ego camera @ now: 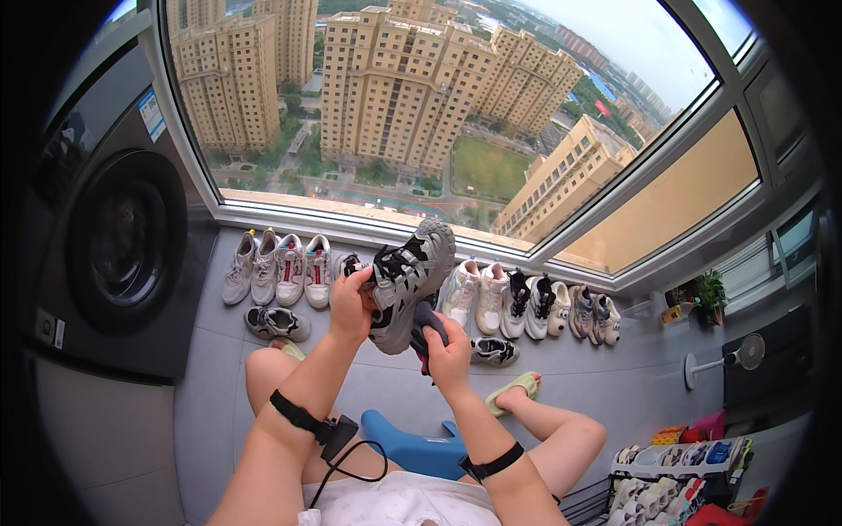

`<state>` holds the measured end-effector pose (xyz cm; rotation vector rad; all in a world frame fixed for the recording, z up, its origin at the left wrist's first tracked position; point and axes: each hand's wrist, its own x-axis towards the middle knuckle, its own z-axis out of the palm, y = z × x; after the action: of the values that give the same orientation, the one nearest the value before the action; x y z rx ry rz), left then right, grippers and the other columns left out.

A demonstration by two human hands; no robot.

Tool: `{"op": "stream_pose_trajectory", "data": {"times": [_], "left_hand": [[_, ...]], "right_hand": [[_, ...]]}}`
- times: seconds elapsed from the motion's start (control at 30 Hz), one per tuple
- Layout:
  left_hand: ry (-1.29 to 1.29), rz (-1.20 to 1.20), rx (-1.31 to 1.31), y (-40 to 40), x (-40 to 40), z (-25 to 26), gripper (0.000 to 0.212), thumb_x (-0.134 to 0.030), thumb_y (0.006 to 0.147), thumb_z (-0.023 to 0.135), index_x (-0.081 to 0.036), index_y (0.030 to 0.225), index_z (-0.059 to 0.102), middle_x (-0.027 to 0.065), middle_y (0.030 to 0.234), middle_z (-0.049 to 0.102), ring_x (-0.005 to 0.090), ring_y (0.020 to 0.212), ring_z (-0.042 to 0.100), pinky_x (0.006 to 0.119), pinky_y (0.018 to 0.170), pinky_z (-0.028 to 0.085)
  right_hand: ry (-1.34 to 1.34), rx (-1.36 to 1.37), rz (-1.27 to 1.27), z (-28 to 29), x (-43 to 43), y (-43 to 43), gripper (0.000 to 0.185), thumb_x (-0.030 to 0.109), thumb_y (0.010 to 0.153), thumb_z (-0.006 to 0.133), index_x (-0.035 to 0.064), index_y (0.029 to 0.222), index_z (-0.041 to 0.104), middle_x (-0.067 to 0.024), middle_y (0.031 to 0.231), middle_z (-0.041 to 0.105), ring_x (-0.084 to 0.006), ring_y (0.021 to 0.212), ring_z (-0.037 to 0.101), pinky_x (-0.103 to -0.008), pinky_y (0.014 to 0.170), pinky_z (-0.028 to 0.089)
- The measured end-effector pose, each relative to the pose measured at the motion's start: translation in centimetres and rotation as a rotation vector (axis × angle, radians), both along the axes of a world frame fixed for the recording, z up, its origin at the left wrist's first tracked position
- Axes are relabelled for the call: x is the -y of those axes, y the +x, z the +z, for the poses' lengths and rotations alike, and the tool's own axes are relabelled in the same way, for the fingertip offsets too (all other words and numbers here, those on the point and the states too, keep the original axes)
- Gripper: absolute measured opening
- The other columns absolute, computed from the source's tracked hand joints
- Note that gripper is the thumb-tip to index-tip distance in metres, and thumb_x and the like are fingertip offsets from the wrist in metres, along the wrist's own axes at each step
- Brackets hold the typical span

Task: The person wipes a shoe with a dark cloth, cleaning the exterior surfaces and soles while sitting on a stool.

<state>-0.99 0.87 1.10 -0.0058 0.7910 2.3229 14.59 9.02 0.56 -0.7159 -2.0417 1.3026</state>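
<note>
My left hand (350,308) grips a grey sneaker (402,279) with black laces by its collar, the thumb near the tongue. The shoe is held up off the floor on its side, toe pointing up toward the window. Bunched in my right hand (448,355) is a dark grey cloth (429,323), close to the edge of the shoe's sole. Whether the cloth touches the sole is hard to tell. Below, on the floor, lie a grey-and-black sneaker (496,352) to the right and another grey sneaker (276,323) to the left.
Several pairs of shoes (289,271) line the window wall. A dark front-loading washing machine (131,230) stands left. Between my legs is a blue plastic stool (418,444). To the right are a fan (750,352), a potted plant (710,289) and a shoe rack (677,465).
</note>
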Motion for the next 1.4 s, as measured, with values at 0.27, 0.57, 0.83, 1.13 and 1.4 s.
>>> {"op": "stream_pose_trajectory", "data": {"times": [0.27, 0.57, 0.83, 1.13, 1.4], "left_hand": [[-0.035, 0.059, -0.131, 1.2, -0.3, -1.5, 0.007, -0.008, 0.088, 0.052, -0.003, 0.091, 0.057, 0.0043, 0.083, 0.063, 0.0106, 0.07, 0.063, 0.024, 0.058, 0.051], [0.118, 0.032, -0.074, -1.5, 1.0, -0.8, 0.027, -0.017, 0.096, 0.043, 0.002, 0.105, 0.06, 0.0104, 0.101, 0.066, 0.0214, 0.093, 0.064, 0.035, 0.083, 0.05], [0.092, -0.245, -0.026, 1.0, 0.8, 0.1, 0.026, -0.029, 0.095, 0.053, -0.006, 0.105, 0.061, 0.0027, 0.088, 0.063, 0.0111, 0.079, 0.056, 0.026, 0.069, 0.043], [-0.386, -0.289, -0.616, 1.3, 0.5, -2.3, 0.015, -0.011, 0.086, 0.061, 0.004, 0.089, 0.061, -0.0011, 0.075, 0.057, 0.0056, 0.068, 0.046, 0.024, 0.059, 0.04], [-0.557, -0.147, -0.833, 3.3, -0.6, -2.5, 0.009, -0.005, 0.085, 0.06, 0.002, 0.082, 0.064, -0.0056, 0.068, 0.054, 0.0025, 0.062, 0.043, 0.021, 0.052, 0.035]], "right_hand": [[0.217, 0.254, -0.028, 0.1, 2.1, -1.3, 0.027, 0.023, 0.087, 0.057, -0.0022, 0.096, 0.061, -0.0178, 0.083, 0.062, -0.0352, 0.072, 0.058, -0.0399, 0.064, 0.046], [-0.362, -0.124, -0.007, -0.3, 2.9, 0.9, 0.033, 0.013, 0.09, 0.054, -0.0015, 0.119, 0.052, -0.0084, 0.091, 0.061, -0.0138, 0.077, 0.059, -0.027, 0.065, 0.049], [-0.677, -0.357, -0.29, -3.0, 1.5, -0.8, 0.034, 0.015, 0.096, 0.04, -0.0018, 0.124, 0.046, -0.008, 0.106, 0.056, -0.0131, 0.088, 0.056, -0.0259, 0.077, 0.046], [0.265, -0.094, -0.3, 0.8, -2.9, -0.9, 0.026, 0.011, 0.087, 0.055, -0.0041, 0.109, 0.057, -0.0146, 0.092, 0.057, -0.0294, 0.086, 0.057, -0.0363, 0.079, 0.046], [0.557, 0.517, -0.064, 1.5, -0.8, -2.4, 0.033, 0.019, 0.082, 0.058, 0.0045, 0.112, 0.059, -0.0142, 0.09, 0.055, -0.0334, 0.083, 0.059, -0.0438, 0.07, 0.048]]}}
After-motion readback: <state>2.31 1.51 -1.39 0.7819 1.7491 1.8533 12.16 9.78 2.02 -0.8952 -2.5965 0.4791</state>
